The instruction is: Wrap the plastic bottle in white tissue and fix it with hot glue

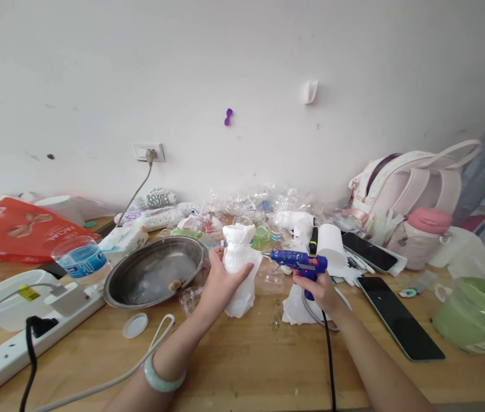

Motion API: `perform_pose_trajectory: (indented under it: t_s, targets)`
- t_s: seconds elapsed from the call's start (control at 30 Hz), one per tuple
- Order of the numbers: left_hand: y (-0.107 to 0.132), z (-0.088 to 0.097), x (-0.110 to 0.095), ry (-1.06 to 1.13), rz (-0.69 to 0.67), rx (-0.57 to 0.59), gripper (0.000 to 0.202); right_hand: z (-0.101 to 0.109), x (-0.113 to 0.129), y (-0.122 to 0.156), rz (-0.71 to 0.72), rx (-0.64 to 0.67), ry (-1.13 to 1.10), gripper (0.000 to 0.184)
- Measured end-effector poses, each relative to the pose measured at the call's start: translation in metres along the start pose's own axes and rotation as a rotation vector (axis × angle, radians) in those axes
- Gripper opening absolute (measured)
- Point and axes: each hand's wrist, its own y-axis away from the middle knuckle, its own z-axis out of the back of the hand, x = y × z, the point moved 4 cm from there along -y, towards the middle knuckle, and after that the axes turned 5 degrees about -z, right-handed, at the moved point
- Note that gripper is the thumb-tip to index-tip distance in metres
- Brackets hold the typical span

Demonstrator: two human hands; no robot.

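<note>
A wooden table (242, 355) stands against a white wall (242, 68), and clutter is piled thickly along its far edge.

The left hand (219, 286) is closed around a white paper-wrapped bundle (239, 260) and holds it upright just above the table's middle. The right hand (322, 289) is wrapped around the grip of a blue glue gun (300, 262). The gun's nozzle points left and ends just beside the bundle; whether it touches cannot be told. Its black cord (330, 355) runs along the right forearm towards the near edge.

A crumpled tissue sheet (296, 309) lies under the right hand, and a white paper roll (331, 243) stands just behind the gun. A steel bowl (154, 277) sits close on the left, its rim near the left hand. Beyond it are a white lid (134, 326) and a power strip (19, 343).

On the right a dark phone (399, 317) lies flat, with a green bowl (478, 315) at the table's right edge. Bare wood shows between and in front of the forearms, crossed by a white cable (139, 360).
</note>
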Motion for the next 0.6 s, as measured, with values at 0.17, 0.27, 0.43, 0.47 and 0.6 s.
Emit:
perform_pose_trajectory:
  t_s: [0.17, 0.27, 0.43, 0.47, 0.6]
  targets:
    - [0.0, 0.0, -0.005, 0.048, 0.023, -0.011, 0.062, -0.001, 0.004, 0.001, 0.016, 0.014, -0.028, 0.008]
    - [0.0, 0.001, -0.006, 0.105, 0.037, -0.027, 0.061, -0.001, 0.008, 0.001, 0.035, 0.014, -0.008, 0.009]
    - [0.002, -0.002, -0.006, 0.29, 0.09, -0.041, 0.056, -0.004, 0.008, 0.003, -0.034, 0.033, -0.08, 0.008]
    - [0.004, -0.003, -0.006, 0.344, 0.119, -0.031, 0.054, -0.005, 0.008, 0.003, -0.058, 0.042, -0.122, 0.007]
    - [0.01, -0.011, -0.006, 0.541, 0.228, 0.059, 0.048, -0.012, 0.007, 0.005, -0.158, 0.115, -0.316, 0.008]
